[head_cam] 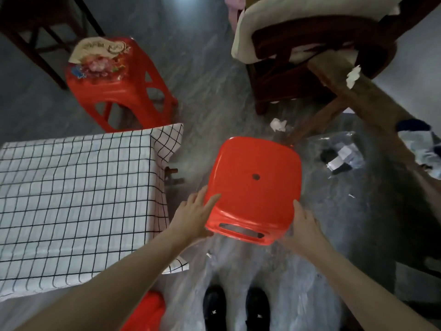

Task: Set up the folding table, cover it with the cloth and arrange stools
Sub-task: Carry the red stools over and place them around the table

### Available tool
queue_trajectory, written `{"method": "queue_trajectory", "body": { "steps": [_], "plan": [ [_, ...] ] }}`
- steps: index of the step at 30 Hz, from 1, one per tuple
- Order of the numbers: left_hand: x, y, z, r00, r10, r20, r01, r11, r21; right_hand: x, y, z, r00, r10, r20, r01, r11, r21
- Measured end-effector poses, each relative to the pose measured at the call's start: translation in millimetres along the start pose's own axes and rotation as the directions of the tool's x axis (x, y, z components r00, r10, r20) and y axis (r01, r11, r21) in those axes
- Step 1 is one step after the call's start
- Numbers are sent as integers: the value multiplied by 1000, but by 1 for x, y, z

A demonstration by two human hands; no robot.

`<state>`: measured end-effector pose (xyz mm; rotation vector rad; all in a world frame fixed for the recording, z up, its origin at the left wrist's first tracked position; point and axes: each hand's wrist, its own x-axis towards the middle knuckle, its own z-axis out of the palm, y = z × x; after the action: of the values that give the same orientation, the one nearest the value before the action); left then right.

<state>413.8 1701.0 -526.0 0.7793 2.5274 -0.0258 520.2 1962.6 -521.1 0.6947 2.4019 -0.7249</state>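
The table (71, 199) is up and the checked cloth (78, 177) already lies over it, so the step in hand looks like setting out the stools. The person holds a plain red stool (253, 187) just beside the table's right end. The left hand (193, 216) lies with straight fingers on the stool's left edge. The right hand (303, 225) presses flat against its right side. Neither hand curls round it.

It cannot be told if the stool's legs touch the floor (202, 91). The next move is likely to put it down flat, close to the table, and let go.

Another red stool with a flower picture (112, 80) stands past the far end of the table. A third red stool (145, 311) peeks out near the person's black shoes (236, 309).

A wooden chair (310, 56) with a pale cushion (274, 17) stands near, and one chair leg (310, 120) comes close to the held stool. Crumpled paper (278, 124) and a plastic bag (341, 154) lie on the floor and could get in the way.
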Motion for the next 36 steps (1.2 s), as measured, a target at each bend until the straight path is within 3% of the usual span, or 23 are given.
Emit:
{"method": "queue_trajectory", "body": {
  "steps": [13, 18, 22, 28, 36],
  "plan": [
    [80, 12, 68, 999, -38, 6, 38, 997, -71, 80, 31, 41, 996, -81, 31, 81, 997, -2],
    [85, 5, 84, 987, 28, -161, -67, 967, -244, 83, 28, 44, 994, -106, -9, 105, 991, -89],
    [81, 7, 92, 974, -10, -228, -65, 946, -319, 86, 33, 42, 991, -133, -4, 132, 986, -106],
    [51, 24, 98, 965, -161, -208, 64, 911, -407, 97, 39, 35, 972, -231, 51, 236, 966, -111],
    [25, 24, 102, 952, -256, -167, 164, 889, -428, 100, 27, 40, 957, -276, 94, 288, 942, -172]
  ]
}}
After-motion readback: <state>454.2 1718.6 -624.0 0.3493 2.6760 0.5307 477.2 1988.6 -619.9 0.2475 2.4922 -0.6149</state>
